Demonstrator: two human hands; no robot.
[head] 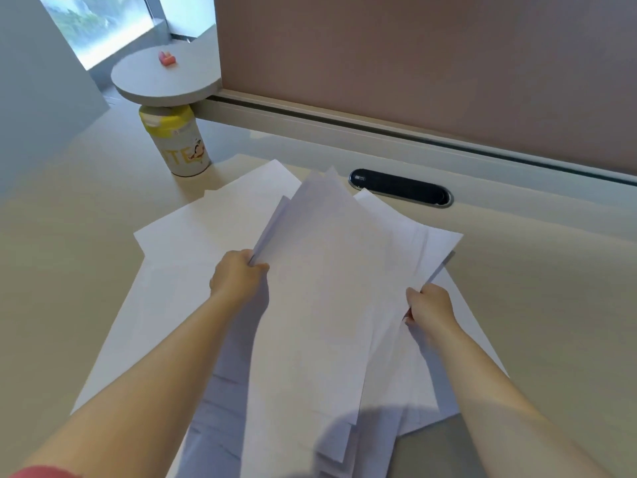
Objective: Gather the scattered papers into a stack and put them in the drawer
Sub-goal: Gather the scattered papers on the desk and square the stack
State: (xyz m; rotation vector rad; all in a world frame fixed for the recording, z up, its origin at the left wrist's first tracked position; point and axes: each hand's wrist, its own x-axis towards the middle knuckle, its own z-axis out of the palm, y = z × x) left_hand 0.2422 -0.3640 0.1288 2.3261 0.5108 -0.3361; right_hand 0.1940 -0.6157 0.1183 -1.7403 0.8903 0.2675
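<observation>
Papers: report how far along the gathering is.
Done: some sheets are already pulled together into a loose bundle. In hand: the left hand and right hand grip its side edges, but the corners are fanned, not squared. Left: more papers lie spread on the desk underneath; they need collecting, aligning and putting away. No drawer is in view.

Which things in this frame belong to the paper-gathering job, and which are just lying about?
Job:
papers, gripped by the left hand and right hand
loose sheets on the desk

Lying about:
yellow-lidded canister
cable grommet
tape dispenser on the round shelf
</observation>
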